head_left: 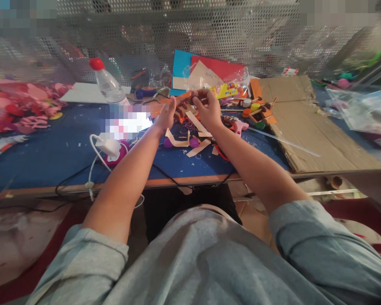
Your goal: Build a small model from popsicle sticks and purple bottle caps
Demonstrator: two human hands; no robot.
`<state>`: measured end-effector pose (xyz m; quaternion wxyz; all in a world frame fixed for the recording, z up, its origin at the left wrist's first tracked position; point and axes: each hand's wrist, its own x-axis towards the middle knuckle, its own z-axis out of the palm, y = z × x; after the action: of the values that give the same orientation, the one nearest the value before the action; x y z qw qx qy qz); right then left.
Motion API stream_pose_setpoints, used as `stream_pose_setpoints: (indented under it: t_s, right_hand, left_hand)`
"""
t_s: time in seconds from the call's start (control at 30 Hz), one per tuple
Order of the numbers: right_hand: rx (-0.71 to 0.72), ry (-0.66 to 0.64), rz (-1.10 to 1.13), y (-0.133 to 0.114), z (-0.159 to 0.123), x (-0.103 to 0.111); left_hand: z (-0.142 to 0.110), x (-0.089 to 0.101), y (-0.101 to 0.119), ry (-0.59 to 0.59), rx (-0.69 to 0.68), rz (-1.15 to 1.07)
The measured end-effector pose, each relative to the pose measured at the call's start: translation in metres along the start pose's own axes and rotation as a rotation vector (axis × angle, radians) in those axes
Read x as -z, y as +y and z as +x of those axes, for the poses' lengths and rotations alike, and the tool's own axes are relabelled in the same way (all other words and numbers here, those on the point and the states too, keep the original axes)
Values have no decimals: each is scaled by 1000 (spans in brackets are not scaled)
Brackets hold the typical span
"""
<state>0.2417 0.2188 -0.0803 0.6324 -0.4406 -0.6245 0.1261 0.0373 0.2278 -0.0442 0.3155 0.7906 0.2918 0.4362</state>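
My left hand (167,115) is raised over the middle of the blue table with its thumb up and its fingers bent toward the right hand. Close beside it, my right hand (208,111) has its fingers curled and pinched together. Something small, orange-brown, seems to lie between the two hands; its kind is hidden by the fingers. Below them are pale beige strips (198,148), a curved beige strip (178,142) and purple round pieces (194,142). Right of my right hand sits a pink piece (240,127) among orange and yellow bits.
A clear bottle with a red cap (97,64) stands behind a lit phone (136,123). A white charger (108,146) with cables is at left. Pink pieces (22,106) are heaped far left. Coloured sheets (219,67) lie at the back, flattened cardboard (314,135) at right.
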Motion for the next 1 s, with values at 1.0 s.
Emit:
stream_pose_setpoints:
  t_s: [1.0]
  right_hand:
    - [-177, -161, 234, -8, -5, -7]
  left_hand:
    - [2, 5, -21, -39, -143, 155]
